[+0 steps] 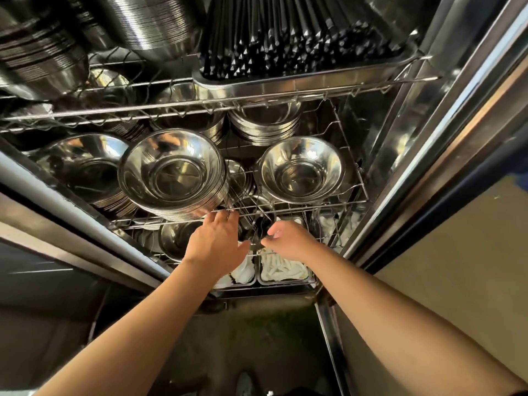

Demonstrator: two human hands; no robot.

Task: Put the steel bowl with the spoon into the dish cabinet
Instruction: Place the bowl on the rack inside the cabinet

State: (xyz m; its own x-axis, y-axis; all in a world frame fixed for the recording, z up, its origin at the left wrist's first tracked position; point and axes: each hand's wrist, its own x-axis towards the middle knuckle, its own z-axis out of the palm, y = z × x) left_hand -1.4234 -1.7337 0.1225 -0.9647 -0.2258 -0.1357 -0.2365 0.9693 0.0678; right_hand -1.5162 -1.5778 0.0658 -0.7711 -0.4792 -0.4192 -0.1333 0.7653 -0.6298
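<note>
The cabinet (428, 115) stands open, its wire shelves loaded. On the middle shelf (300, 205), bowl stacks (174, 172) sit left and right. A tray of chopsticks (285, 38) sits on the top shelf. The left hand (217, 241) is spread open, fingertips at the shelf's near wire. The right hand (288, 238) pinches something thin and dark below it; whether it is the spoon cannot be told.

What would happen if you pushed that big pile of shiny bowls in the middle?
The bowl stack already tilts forward on the wire rack, so a push might tip it. With so many nested steel bowls, it is probably heavy. Polished metal like that likely feels slippery, and the bowls could slide apart.
</note>
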